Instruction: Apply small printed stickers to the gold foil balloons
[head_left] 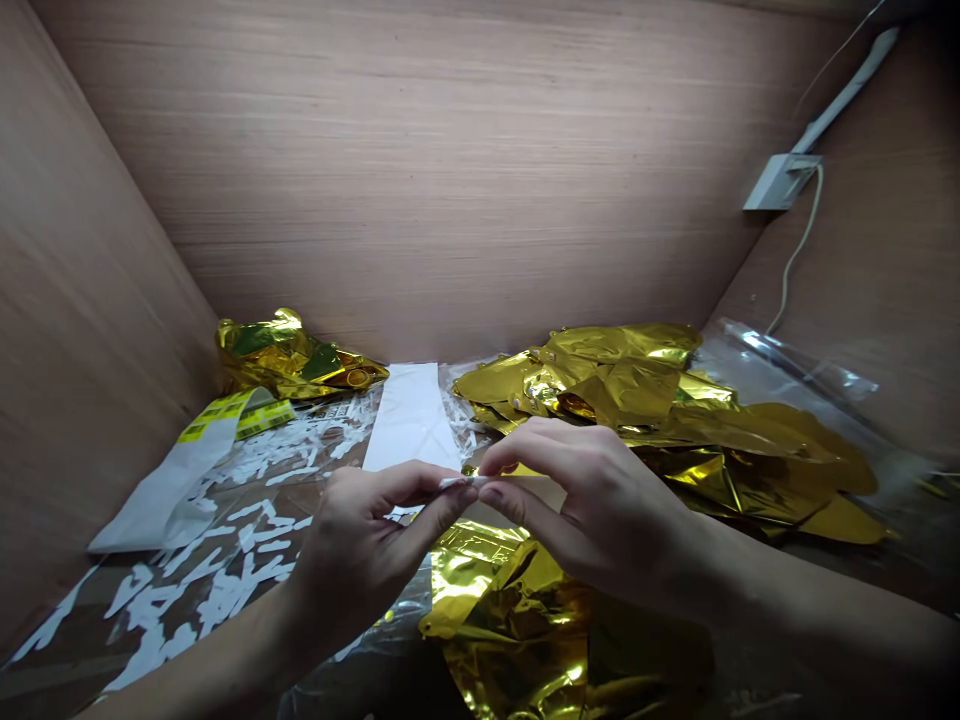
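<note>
In the head view, my left hand (382, 520) and my right hand (577, 490) meet near the middle, thumbs and fingers closed in a pinch. Between their fingertips they hold a small white strip (459, 482); its exact kind is hard to make out. Right below the hands spreads a crinkled gold foil balloon (510, 610), flat and shiny. Whether its upper edge is also caught in my right fingers is hidden. Just beyond the hands lies a long white paper strip (412, 415).
A heap of flat gold foil balloons (637, 390) lies at the right, a smaller gold foil pile (292, 355) at the back left. White paper scraps (217, 570) and a white strip with yellow labels (180, 480) cover the left. A white switch box (780, 182) hangs on the wooden wall (450, 180).
</note>
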